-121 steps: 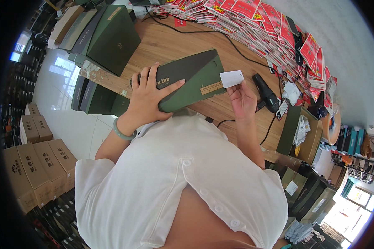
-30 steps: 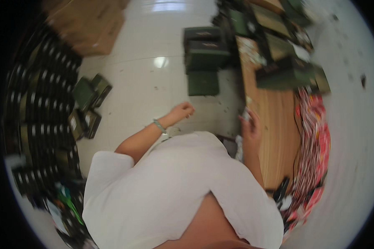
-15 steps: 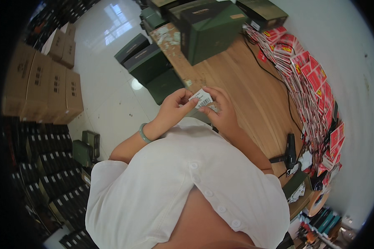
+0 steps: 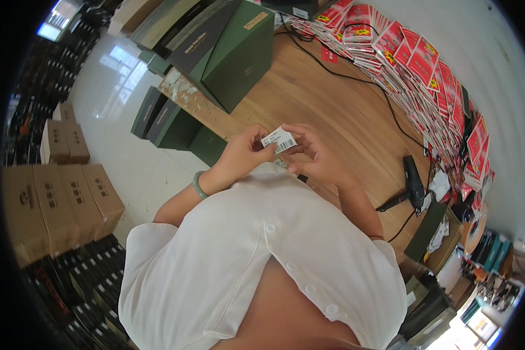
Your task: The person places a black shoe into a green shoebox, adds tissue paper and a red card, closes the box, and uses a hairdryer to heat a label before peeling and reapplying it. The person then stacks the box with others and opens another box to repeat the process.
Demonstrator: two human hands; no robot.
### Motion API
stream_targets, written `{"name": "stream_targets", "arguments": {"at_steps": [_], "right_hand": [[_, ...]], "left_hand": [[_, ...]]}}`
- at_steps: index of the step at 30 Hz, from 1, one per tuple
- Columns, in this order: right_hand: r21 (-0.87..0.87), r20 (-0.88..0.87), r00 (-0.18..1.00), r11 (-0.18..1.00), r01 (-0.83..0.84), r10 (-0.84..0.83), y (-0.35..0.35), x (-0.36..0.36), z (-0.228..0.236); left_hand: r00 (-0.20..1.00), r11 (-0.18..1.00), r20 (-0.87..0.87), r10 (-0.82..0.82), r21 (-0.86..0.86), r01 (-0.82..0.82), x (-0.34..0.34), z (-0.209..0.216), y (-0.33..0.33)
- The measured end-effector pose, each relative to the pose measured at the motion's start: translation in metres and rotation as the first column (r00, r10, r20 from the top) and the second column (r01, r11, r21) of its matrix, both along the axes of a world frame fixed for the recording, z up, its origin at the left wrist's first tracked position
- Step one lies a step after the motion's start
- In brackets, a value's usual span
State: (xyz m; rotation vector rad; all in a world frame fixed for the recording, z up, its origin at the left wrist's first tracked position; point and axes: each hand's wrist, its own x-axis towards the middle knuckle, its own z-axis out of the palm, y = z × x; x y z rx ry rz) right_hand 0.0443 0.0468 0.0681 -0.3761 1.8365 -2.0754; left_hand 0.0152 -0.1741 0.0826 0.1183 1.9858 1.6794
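Close to the front of my shirt, my left hand (image 4: 242,153) pinches a small white barcode label (image 4: 279,140) between thumb and fingers. A pale green bangle (image 4: 199,185) circles that wrist. My right hand (image 4: 319,156) is at the label's right side, its index fingertip by the upper right corner. The right thumb stands apart below the fingers, and nothing shows gripped between them. Both hands are over the near left edge of the wooden table (image 4: 338,116).
Large green boxes (image 4: 239,64) stand at the table's far left. Red printed packets (image 4: 414,76) line the wall side, with a black cable (image 4: 385,96) alongside. A black hair dryer (image 4: 413,182) lies at right. Brown cartons (image 4: 58,201) and stacked dark boxes (image 4: 93,286) fill the left.
My view has turned, so the table and boxes have shifted in the picture. The label tilts differently in my left hand. My right thumb has moved down, away from the label.
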Motion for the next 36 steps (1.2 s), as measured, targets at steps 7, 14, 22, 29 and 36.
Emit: {"name": "stream_targets", "arguments": {"at_steps": [7,14,22,29,36], "right_hand": [[-0.015,0.144,0.845,0.853,0.522,-0.515,-0.051,-0.032,-0.001],[-0.022,-0.043,0.566,0.567,0.823,-0.823,-0.076,-0.051,-0.007],[0.047,-0.066,0.463,0.461,0.886,-0.884,-0.079,-0.029,0.012],[0.044,-0.238,0.345,0.344,0.938,-0.908,-0.070,-0.024,0.024],[0.077,-0.198,0.421,0.414,0.907,-0.885,-0.041,-0.018,0.025]], "left_hand": [[0.948,0.959,-0.147,-0.283,-0.040,0.280,-0.065,0.006,-0.015],[0.930,0.935,-0.114,-0.348,0.030,0.354,-0.110,-0.002,-0.022],[0.903,0.900,-0.134,-0.408,0.105,0.422,-0.121,0.010,-0.019],[0.598,0.997,-0.797,-0.078,-0.077,0.027,-0.141,0.026,-0.037],[0.676,0.447,-0.622,-0.396,-0.773,-0.450,-0.225,0.003,-0.063]]}}
